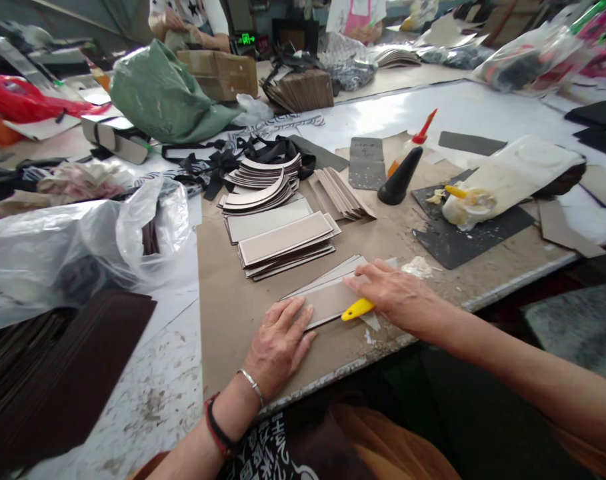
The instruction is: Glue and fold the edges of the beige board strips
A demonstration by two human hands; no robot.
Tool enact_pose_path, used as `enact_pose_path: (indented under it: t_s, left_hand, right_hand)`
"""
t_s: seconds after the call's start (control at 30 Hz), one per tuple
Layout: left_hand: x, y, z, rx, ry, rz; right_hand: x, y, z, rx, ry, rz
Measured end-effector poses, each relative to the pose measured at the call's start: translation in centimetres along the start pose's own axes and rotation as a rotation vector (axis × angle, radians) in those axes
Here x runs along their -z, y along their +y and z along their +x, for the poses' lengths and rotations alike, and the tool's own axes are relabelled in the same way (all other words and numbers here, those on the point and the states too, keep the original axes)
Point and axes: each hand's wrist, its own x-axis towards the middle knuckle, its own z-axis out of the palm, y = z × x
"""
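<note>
My left hand (277, 343) lies with fingers spread on the left end of a pale grey rectangular strip (327, 301), pressing it to the brown board. In my right hand (395, 293) is a yellow-handled brush (357, 309); its handle end points left over the strip, and its working end is hidden by the hand. The right fingers also rest near the strip's right end. More thin strips fan out under and behind this one. Just beyond lies a stack of similar rectangular pieces (287, 241), with curved pieces (265, 180) piled farther back.
A cut-open white plastic bottle (517, 177) lies on a dark sheet (475, 233) at right. Near it stand a black cone (401, 177) and a red-tipped bottle (417, 137). Clear plastic bags (83, 247) and dark strips (67, 373) occupy the left. Two people are across the table.
</note>
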Motion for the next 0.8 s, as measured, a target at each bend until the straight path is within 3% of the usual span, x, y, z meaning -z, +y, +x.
enact_pose_path:
  t_s: [0.2,0.47,0.6,0.8]
  left_hand:
    - [-0.5,-0.2,0.0,-0.01,0.044,0.018]
    - [-0.3,-0.1,0.1,-0.003,0.012,0.008]
    - [-0.2,-0.2,0.1,0.014,0.002,-0.008]
    - [-0.3,-0.6,-0.1,0.013,0.02,-0.029]
  right_hand:
    - [-0.7,0.8,-4.2,-0.151,0.148,0.088]
    - [-2.7,-0.3,-3.4,-0.051,0.213,0.045]
    - [-2.5,0.3,-2.8,-0.04,0.172,0.086]
    - [-1.1,2.3,-1.4,-0.111,0.006,0.191]
